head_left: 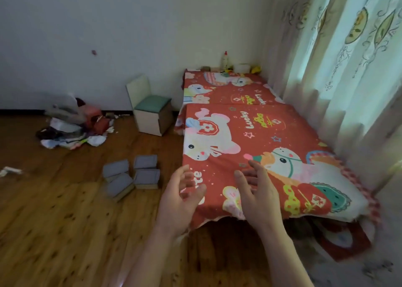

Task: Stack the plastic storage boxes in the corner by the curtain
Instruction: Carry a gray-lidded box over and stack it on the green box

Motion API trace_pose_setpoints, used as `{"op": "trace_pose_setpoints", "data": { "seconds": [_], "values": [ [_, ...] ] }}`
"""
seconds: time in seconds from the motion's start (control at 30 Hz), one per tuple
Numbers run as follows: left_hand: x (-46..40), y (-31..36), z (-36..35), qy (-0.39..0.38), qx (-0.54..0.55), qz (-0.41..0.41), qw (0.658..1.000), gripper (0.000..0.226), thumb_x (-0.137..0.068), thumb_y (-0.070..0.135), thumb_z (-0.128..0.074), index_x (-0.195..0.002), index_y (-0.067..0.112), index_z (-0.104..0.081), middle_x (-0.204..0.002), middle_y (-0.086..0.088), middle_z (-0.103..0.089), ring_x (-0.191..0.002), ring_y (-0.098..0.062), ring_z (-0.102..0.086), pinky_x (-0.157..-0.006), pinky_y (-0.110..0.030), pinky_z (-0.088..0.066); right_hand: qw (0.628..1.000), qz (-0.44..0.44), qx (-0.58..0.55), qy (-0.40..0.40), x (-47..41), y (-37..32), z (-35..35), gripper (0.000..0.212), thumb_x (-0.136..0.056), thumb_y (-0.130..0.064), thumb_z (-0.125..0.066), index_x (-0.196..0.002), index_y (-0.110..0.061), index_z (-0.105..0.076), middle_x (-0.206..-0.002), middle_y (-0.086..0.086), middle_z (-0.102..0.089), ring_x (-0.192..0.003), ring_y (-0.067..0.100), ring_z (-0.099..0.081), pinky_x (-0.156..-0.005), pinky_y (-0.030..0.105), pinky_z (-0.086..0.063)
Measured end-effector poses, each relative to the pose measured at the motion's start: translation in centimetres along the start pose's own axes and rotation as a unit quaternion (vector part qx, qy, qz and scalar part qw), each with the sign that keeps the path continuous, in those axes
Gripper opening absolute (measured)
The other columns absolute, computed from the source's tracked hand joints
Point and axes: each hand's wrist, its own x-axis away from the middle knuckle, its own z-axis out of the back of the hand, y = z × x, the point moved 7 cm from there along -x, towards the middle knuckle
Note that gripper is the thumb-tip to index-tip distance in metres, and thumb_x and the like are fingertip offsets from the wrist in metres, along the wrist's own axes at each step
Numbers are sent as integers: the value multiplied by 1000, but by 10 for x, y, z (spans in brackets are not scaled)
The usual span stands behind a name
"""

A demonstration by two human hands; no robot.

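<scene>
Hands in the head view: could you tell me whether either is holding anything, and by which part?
Nothing is held. The left hand and right hand are both open, fingers spread, in front of the near edge of the red cartoon-print cloth.

Two bare hands hovering over a red cartoon cloth

The left hand (pixel 181 196) and right hand (pixel 256 194) are facing each other, fingers loose, holding nothing, above the cloth (pixel 272 134); left of the cloth, small grey boxes (pixel 132 173) are lying on the wooden floor (pixel 54 221).

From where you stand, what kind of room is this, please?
Probably a room in a home, perhaps a bedroom: a curtain over the window, a small chair by the wall, and a pile of clothes on the wood floor.
</scene>
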Motion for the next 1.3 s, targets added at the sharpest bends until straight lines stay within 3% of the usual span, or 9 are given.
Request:
{"op": "trace_pose_setpoints", "data": {
  "seconds": [0.17, 0.33, 0.43, 0.67, 1.13, 1.3],
  "values": [
    [-39, -7, 23, 63, -22, 8, 998, 64, -76, 61, -63, -133, 41, -41, -118, 26, -55, -104, 13, -54, -71, -1, -43, 999, 8, -14, -38, -48, -2, -46, 75, -78, -85, -37, -138, -38, -42, -109, -29, -55, -93, -13, -56, -62, 10, -44],
    [-64, -16, 47, 122, -38, 16, 992, 63, -80, 55, -63, -138, 39, -41, -122, 22, -55, -106, 13, -52, -74, -1, -42, 996, 18, -27, -83, -78, -7, -91, 61, -84, -78, -44, -135, -45, -39, -108, -30, -55, -94, -15, -54, -62, 10, -45],
    [-69, -22, 68, 154, -39, 24, 987, 60, -84, 48, -65, -138, 37, -42, -123, 20, -56, -106, 12, -53, -77, -8, -43, 993, 25, -32, -115, -87, -15, -116, 61, -83, -78, -43, -134, -45, -39, -108, -28, -56, -92, -10, -58, -62, 9, -44],
    [-81, -52, 119, 206, -12, 57, 977, 62, -80, 57, -65, -135, 44, -42, -122, 24, -56, -110, 9, -53, -90, -24, -47, 982, 39, -51, -178, -96, -35, -175, 69, -81, -76, -45, -139, -38, -42, -112, -22, -58, -93, -6, -58, -64, 11, -44],
    [-172, -116, 230, 174, 6, 83, 981, 69, -74, 67, -60, -136, 45, -41, -120, 27, -55, -107, 12, -53, -90, -22, -45, 982, 6, -11, -187, -126, -63, -321, 71, -84, -72, -46, -143, -33, -40, -113, -22, -58, -95, -4, -58, -69, 14, -48],
    [-217, -134, 287, 151, 2, 82, 985, 61, -75, 62, -59, -132, 46, -40, -119, 26, -55, -102, 16, -52, -88, -20, -45, 986, -12, -5, -165, -143, -87, -375, 75, -80, -77, -43, -143, -36, -39, -112, -25, -56, -94, -6, -57, -66, 14, -47]
  ]
}}
